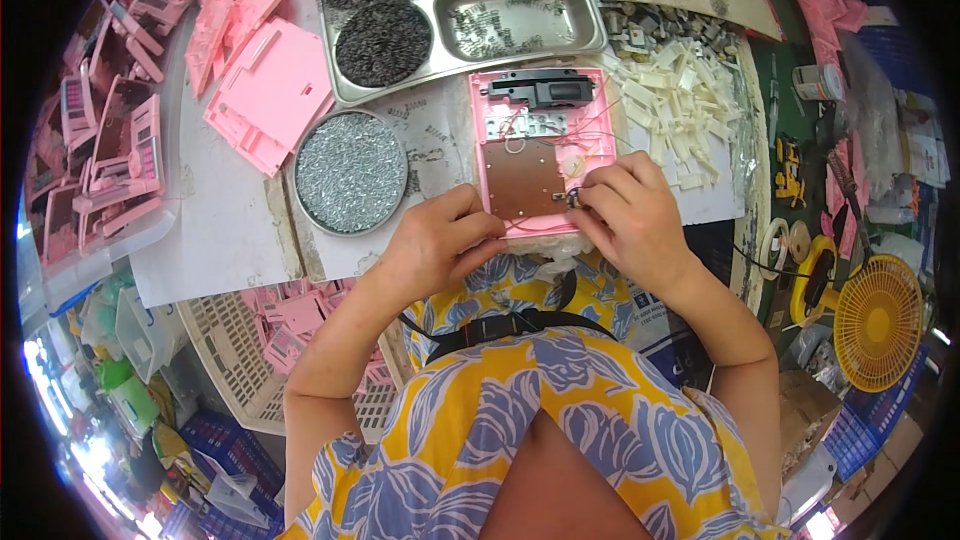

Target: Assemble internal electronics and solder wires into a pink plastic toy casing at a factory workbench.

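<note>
Pink case and its surroundings, seen from above. The pink case (545,227) lies open on the table (220,258), directly before the person, below the metal tray. A black part (545,90) occupies its far end; a brown board (522,178) fills much of the near half, and thin wires (590,132) run along the right side. Left hand (448,238): fingers bent, thumb and forefinger at the near left corner of the case; whether they grip it cannot be told. Right hand (625,208): thumb and fingertips pinched together on a small dark part (573,199) at the right edge of the board. Beyond the case stands the metal tray (450,74), its compartments holding dark springs (385,45). Left of the case, a round dish (350,232) contains small silvery pieces (350,170); pink panels (275,90) lie beyond it. To the right, white plastic parts (685,105) form a loose heap. Farther right, apart from the table, a yellow fan (880,325).
</note>
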Demonstrator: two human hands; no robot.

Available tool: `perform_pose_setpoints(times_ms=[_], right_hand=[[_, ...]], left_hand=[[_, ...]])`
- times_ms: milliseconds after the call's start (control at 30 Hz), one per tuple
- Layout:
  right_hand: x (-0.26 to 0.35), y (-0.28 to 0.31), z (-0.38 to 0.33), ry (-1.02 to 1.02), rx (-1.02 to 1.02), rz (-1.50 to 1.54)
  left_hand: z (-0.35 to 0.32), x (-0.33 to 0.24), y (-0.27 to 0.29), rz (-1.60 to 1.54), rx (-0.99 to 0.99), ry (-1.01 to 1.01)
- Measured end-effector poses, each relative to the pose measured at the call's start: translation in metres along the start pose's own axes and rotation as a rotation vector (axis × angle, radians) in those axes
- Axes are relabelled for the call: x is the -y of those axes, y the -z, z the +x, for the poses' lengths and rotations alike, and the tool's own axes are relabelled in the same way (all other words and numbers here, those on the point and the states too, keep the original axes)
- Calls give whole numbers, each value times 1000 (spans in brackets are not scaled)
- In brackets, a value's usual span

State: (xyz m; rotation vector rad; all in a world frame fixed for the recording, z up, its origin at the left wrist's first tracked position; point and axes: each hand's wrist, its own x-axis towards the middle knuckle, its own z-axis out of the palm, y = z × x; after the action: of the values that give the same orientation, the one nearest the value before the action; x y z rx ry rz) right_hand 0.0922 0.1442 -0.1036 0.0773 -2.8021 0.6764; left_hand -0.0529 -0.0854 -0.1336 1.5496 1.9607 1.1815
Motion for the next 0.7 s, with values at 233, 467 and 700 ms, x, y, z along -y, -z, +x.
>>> perform_pose_setpoints(times_ms=[233,467,700], right_hand=[[-11,12,3,-20,-25,85],[-92,23,31,-211,-109,-366],[-102,23,39,-247,-5,-372]], left_hand=[[0,0,5,57,39,-11],[16,-10,18,159,216,-31],[127,8,63,336,-15,44]])
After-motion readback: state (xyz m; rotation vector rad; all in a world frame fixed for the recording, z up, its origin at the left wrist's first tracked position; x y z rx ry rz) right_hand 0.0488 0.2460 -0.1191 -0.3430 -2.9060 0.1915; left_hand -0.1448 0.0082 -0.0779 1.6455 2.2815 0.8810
